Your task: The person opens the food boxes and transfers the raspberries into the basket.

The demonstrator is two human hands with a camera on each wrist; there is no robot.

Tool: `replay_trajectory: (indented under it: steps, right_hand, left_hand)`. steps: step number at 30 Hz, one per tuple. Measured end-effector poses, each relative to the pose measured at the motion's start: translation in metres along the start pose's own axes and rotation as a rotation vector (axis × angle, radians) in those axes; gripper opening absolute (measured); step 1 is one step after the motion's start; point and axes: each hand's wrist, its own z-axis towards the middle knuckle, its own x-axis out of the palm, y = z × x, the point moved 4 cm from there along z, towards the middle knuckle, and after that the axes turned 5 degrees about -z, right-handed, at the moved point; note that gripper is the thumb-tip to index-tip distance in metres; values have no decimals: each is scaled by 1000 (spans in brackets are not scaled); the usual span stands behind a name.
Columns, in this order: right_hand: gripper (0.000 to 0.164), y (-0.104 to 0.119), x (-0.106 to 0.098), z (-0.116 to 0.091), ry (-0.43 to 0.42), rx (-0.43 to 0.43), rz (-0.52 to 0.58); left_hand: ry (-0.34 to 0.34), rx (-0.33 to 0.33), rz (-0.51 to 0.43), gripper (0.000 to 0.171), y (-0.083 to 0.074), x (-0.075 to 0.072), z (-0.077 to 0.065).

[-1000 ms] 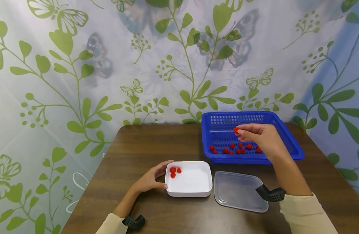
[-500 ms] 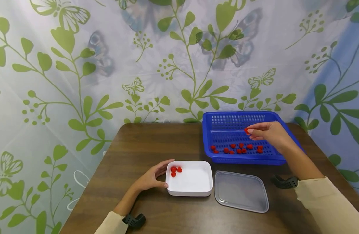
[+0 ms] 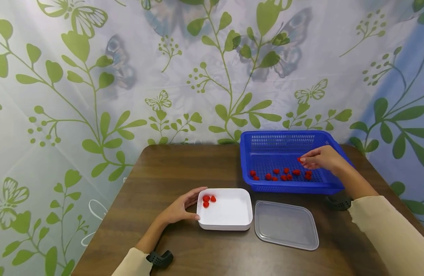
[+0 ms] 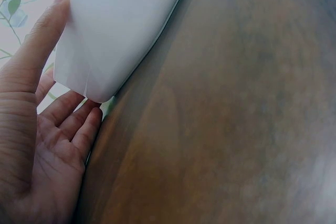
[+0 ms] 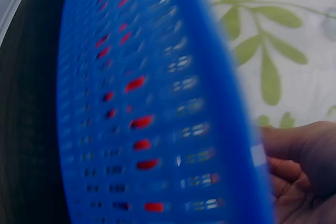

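My right hand point(image 3: 322, 158) pinches a small red berry point(image 3: 299, 159) between thumb and fingertips, over the right part of a blue perforated basket point(image 3: 267, 188). Several more red berries point(image 3: 296, 172) lie on the basket floor, mostly toward its near side. My left hand point(image 3: 184, 207) grips the left end of a white rectangular container point(image 3: 229, 214), thumb at the near corner and fingers at the far one. Three red berries point(image 3: 206, 198) sit together in its upper left corner. In the right wrist view, the basket's side point(image 5: 147, 103) hides the held berry and the fingertips.
A translucent lid point(image 3: 286, 224) lies flat on the wooden table point(image 3: 184, 165), right of the white container and in front of the basket. Behind the table hangs a curtain point(image 3: 129, 76) with green leaves and butterflies.
My right hand has moved to the right over the basket and a little lower, with the berry still between its fingers. My left hand keeps its grip on the white container.
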Motion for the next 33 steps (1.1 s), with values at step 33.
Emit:
replay_trajectory:
  steps: [33]
  right_hand:
    - [49, 16, -2, -20, -98, -20, -65]
  left_hand:
    - [3, -24, -9, 90, 0, -2, 0]
